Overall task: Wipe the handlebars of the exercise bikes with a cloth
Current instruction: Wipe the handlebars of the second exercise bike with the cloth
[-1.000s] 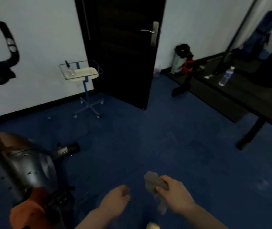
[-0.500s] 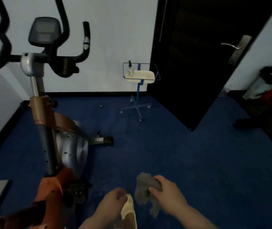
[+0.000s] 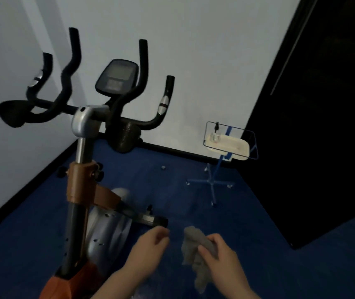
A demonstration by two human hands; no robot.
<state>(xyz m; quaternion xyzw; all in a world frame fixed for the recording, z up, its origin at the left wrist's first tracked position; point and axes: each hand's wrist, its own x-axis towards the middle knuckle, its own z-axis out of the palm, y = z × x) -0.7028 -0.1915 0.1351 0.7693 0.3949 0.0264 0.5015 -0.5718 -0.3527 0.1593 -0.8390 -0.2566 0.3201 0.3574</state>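
1 exercise bike (image 3: pixel 99 190), 1 cloth (image 3: pixel 196 253), 2 hands, 1 wheeled stand (image 3: pixel 217 169)

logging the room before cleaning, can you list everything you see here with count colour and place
exercise bike: one, orange and silver, left, on the floor
handlebars: one set, black, top of the bike
display: one, dark grey, between the handlebars
tray stand: one, blue frame with cream tray, by the wall right of the bike
door: one, black, right
floor: blue
cloth: one, grey, in the right hand
left hand: empty, low centre
right hand: holding the cloth
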